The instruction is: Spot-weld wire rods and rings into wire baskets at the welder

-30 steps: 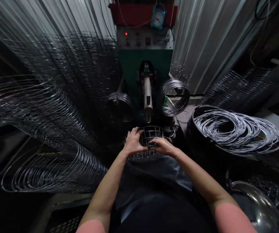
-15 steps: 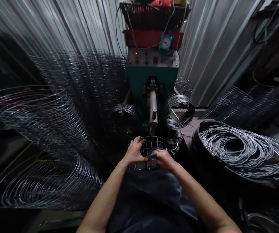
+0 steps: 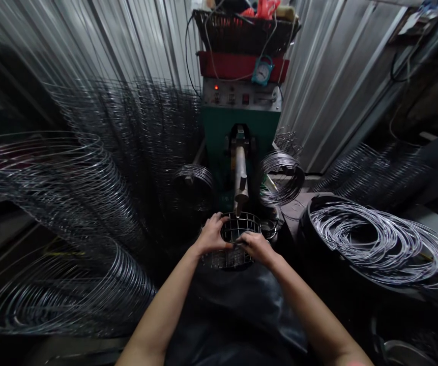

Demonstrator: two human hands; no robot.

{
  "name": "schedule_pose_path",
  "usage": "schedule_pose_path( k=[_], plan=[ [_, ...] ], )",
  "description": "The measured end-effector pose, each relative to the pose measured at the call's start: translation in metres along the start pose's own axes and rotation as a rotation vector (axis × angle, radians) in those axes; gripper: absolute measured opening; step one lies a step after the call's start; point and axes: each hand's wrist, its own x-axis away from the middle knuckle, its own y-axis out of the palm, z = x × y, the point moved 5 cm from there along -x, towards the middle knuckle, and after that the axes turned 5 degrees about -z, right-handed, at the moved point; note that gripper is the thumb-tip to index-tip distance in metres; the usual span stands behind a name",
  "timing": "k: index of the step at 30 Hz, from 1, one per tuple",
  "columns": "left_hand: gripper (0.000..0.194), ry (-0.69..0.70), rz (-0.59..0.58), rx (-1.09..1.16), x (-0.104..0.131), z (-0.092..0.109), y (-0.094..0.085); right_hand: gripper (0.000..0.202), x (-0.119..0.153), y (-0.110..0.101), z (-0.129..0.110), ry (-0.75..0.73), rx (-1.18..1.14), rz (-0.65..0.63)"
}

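Observation:
A round wire basket (image 3: 228, 260) with a grid of thin metal bars sits low in front of me. My left hand (image 3: 213, 236) grips its left rim, thumb stretched along the near side and fingers over the top. Closed on the near rim is my right hand (image 3: 256, 245), its fingertips pinched together close to my left thumb. Just beyond the basket's far rim hangs the metal arm (image 3: 240, 175) of a green machine (image 3: 219, 127), its narrow tip pointing down. Whether that tip touches the wire I cannot tell.
Tall stacks of wire rings and frames (image 3: 69, 188) crowd the left. Wire coils (image 3: 282, 175) hang beside the machine arm. On the right, a black tub (image 3: 310, 223) holds many loose wire rings (image 3: 379, 239). A small blue clock (image 3: 262, 71) hangs above the machine's control panel.
The view has shifted slightly, so the machine and tub appear a little lower. Both hands keep their hold on the wire basket, nearly unmoved.

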Motion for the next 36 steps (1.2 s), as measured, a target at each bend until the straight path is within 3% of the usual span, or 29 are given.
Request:
schedule_pose_path(
  k=[10, 17, 22, 24, 36],
  plan=[
    [0.088, -0.026, 0.023, -0.008, -0.012, 0.0, 0.001, 0.011, 0.0, 0.003, 0.015, 0.049, 0.012, 0.09],
    [0.085, -0.101, 0.05, 0.002, -0.034, -0.007, -0.007, 0.011, -0.022, 0.0, 0.029, 0.152, 0.026, 0.149],
    [0.086, -0.051, 0.106, 0.026, -0.037, -0.013, -0.005, 0.025, -0.004, -0.011, 0.037, 0.216, -0.036, 0.333],
    [0.088, -0.042, 0.118, 0.03, -0.038, -0.015, -0.003, 0.02, 0.002, -0.014, 0.044, 0.257, -0.084, 0.38],
    [0.084, -0.121, 0.064, 0.033, -0.072, -0.03, -0.009, 0.013, -0.025, -0.014, 0.065, 0.349, -0.048, 0.411]
  ],
)
